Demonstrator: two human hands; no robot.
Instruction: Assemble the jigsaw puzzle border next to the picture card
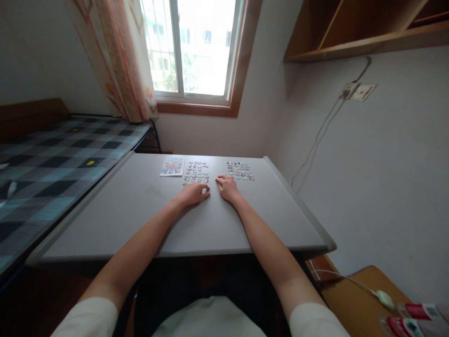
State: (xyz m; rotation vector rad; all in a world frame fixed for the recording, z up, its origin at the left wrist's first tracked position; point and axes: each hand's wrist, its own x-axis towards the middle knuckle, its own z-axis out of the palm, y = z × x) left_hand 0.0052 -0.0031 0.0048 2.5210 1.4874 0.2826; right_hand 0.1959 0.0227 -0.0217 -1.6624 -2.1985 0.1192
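My left hand (195, 193) rests on the grey table just below a left group of small jigsaw puzzle pieces (197, 172). Its fingers curl loosely, with a gap between thumb and forefinger and nothing clearly held. Fingers drawn together, my right hand (228, 187) lies at the lower left of a second group of puzzle pieces (240, 171). At its fingertips shows a small pale puzzle piece (216, 179), partly covered. Both groups are laid out in loose rows. Left of them lies a printed picture card (172, 166) with a colourful image.
The table (140, 224) has raised side edges. A bed with a checked cover (70, 150) stands to the left. Behind are a curtain (122, 61) and a window (196, 51). At lower right are a wooden stool (351, 299) and plastic bottles (403, 323).
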